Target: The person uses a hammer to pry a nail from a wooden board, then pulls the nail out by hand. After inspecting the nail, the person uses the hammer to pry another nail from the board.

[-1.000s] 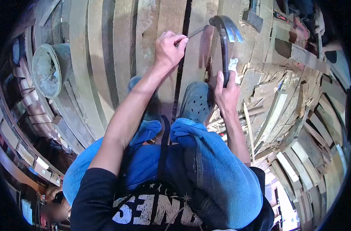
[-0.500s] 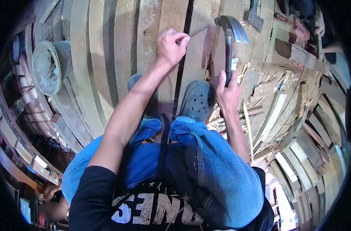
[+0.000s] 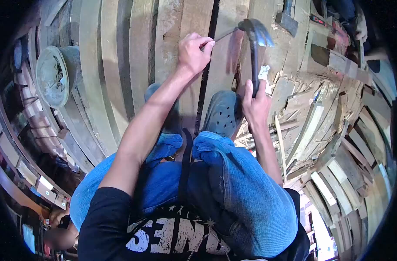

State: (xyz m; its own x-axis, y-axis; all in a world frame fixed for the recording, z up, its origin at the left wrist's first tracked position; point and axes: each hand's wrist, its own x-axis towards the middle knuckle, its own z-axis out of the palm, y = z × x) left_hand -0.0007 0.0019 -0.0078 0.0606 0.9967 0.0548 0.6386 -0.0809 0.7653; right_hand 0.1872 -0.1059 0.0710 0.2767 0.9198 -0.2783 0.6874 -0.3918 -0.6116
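Over the wooden planks (image 3: 172,21), my left hand (image 3: 194,52) pinches a thin, dark nail (image 3: 226,34) between thumb and fingertips. The nail slants up to the right, and its near end is hidden in the fingers. My right hand (image 3: 257,106) is wrapped round the dark handle of a claw hammer (image 3: 254,52). The hammer's striking face is at the nail's far end, seemingly touching it, and its claw points right. Below the hands, my feet in perforated clogs (image 3: 223,114) rest on the planks.
A bucket (image 3: 71,65) with debris inside stands at the left. Another hammer-like tool (image 3: 287,22) lies at the upper right. Wood scraps (image 3: 309,130) cover the right side. Another person's hand (image 3: 361,31) shows at the far upper right, and a person (image 3: 61,238) is at the lower left.
The hammer head has swung left to the nail's far end, its head slightly blurred. My right hand has tilted with it. My left hand has barely moved.
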